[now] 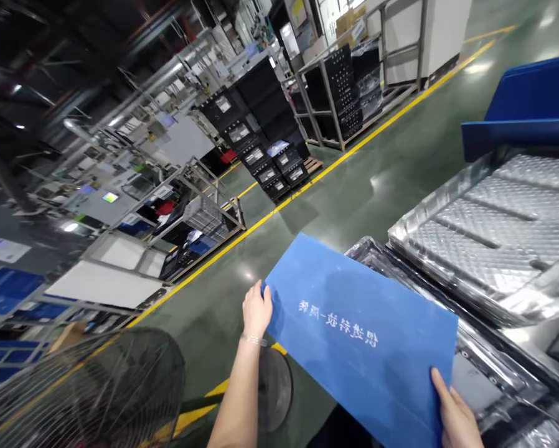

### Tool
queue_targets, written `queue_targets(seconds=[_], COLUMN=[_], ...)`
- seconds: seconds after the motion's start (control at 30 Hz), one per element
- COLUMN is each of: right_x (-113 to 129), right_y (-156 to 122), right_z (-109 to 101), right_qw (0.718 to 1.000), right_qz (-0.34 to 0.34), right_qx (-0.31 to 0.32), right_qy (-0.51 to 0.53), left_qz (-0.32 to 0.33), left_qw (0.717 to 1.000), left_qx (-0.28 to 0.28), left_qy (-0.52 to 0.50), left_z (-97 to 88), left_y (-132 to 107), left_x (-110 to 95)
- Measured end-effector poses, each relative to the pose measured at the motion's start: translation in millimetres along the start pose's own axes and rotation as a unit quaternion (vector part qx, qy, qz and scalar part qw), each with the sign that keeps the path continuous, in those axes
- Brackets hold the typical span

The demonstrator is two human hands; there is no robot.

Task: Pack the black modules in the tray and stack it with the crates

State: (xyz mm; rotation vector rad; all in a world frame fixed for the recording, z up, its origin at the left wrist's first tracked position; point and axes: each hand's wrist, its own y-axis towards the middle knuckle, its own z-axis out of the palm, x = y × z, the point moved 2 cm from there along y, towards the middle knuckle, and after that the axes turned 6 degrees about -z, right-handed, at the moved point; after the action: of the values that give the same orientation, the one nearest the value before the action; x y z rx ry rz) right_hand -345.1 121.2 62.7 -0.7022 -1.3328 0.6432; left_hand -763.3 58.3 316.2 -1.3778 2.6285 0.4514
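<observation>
A flat blue sheet [335,373] with a line of white characters across it is held out in front of me, tilted in the view. My left hand [257,308] grips its left edge, fingers closed round the side. On the lower right edge, my right hand [454,407] is closed with the thumb lying on top; its other fingers are partly hidden. Just beyond the sheet's right side lies a stack of clear and black plastic trays [498,367], partly covered by the sheet.
A large clear ribbed plastic tray [508,218] rests at the right, near a blue bin [536,99]. A caged fan [97,379] stands at lower left. Stacked black crates [261,143] and metal frame carts [340,93] line the far side of a yellow floor line [270,214].
</observation>
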Motion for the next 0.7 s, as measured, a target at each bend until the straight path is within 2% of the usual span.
queue_targets(seconds=[0.13, 0.23, 0.33, 0.43, 0.53, 0.6, 0.7], right_x=[-30.5, -48.2, -57.0, -59.8, -58.7, -56.4, -52.3], right_y=[7.4, 8.0, 11.4, 16.9, 22.2, 24.3, 23.6], right_z=[-29.2, -44.3, -47.6, -42.5, -27.3, -11.6, 13.0], right_qw=[0.986, 0.971, 0.951, 0.919, 0.876, 0.845, 0.808], right_qz=[-0.04, -0.068, -0.091, -0.102, -0.121, -0.135, -0.15], right_qx=[-0.14, -0.205, -0.269, -0.335, -0.386, -0.413, -0.443], right_qy=[-0.084, -0.1, -0.12, -0.182, -0.264, -0.311, -0.358], left_qz=[0.033, 0.051, 0.072, 0.118, 0.181, 0.224, 0.273], left_qw=[0.998, 0.995, 0.986, 0.97, 0.952, 0.938, 0.924], left_qx=[0.044, 0.079, 0.126, 0.176, 0.217, 0.241, 0.253], left_qy=[-0.003, -0.041, -0.087, -0.116, -0.121, -0.109, -0.08], left_z=[51.7, 103.8, 162.4, 220.0, 267.6, 289.8, 306.3], left_y=[11.4, 19.4, 36.8, 54.3, 64.5, 68.6, 74.8], left_x=[-11.0, -22.7, -37.1, -53.3, -64.4, -66.8, -63.7])
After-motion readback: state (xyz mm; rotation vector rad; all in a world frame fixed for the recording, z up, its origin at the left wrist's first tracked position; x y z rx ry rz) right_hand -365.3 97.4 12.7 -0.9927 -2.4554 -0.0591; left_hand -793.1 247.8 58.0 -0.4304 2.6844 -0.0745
